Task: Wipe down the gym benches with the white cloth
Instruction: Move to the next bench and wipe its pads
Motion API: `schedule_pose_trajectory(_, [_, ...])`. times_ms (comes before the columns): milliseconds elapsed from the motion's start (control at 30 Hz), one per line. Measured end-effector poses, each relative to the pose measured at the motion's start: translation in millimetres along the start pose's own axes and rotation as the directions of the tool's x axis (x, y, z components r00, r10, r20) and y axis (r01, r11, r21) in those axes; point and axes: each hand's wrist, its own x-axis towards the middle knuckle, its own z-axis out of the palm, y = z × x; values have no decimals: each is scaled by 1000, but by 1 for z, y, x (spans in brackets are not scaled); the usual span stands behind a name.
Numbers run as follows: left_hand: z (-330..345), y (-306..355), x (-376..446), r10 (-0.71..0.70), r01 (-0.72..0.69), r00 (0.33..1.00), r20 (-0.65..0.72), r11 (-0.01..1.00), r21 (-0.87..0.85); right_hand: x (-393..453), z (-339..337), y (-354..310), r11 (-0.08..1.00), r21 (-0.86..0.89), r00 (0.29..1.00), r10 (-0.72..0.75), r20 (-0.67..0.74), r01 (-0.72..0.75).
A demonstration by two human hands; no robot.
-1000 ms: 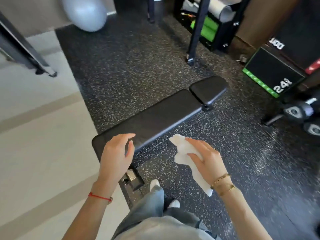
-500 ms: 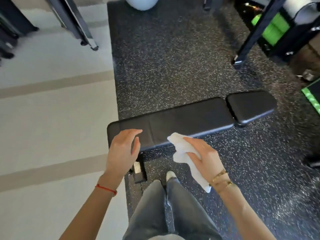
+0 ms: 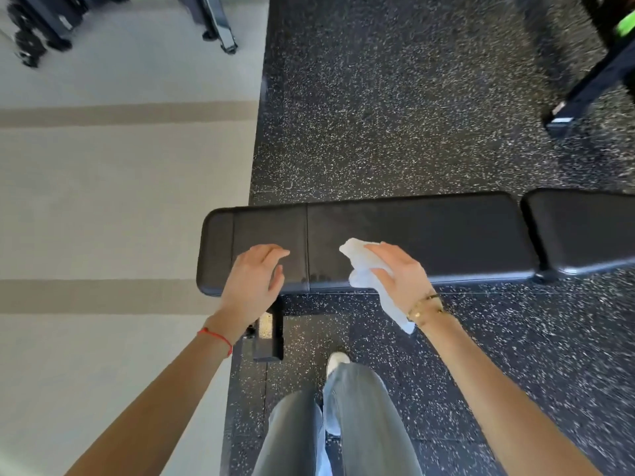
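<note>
Hands over black gym bench (image 3: 412,231): left hand (image 3: 252,281) empty with fingers loosely spread, right hand (image 3: 400,273) gripping crumpled white cloth (image 3: 364,266) above near edge.

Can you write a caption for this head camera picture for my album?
Right hand brings the white cloth to the black gym bench, left hand open above it.

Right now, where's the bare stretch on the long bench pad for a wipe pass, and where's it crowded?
Free: the long black vinyl bench pad from the right hand out to the gap before the shorter black seat pad, plus the far strip past both hands. Crowded: the near left end, under the left hand and the crumpled white cloth the right hand holds.
</note>
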Motion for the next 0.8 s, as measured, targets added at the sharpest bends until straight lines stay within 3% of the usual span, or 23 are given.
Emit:
schedule_pose_trajectory(200, [89,-47,11,-5,6,1000,-10,997,77,72,80,72,995,-84,998,-55,-18,53])
schedule_pose_trajectory(367, [151,-83,19,16,-9,998,-66,994,107,82,141,120,961,-149,967,-244,-66,232])
schedule_pose_trajectory(533, [188,-109,17,36,-14,979,-198,994,111,89,177,146,731,-420,782,-619,-76,537])
schedule_pose_trajectory(800, [208,-143,-4,55,-7,969,-240,981,193,93,184,179,620,-683,677,-694,-246,387])
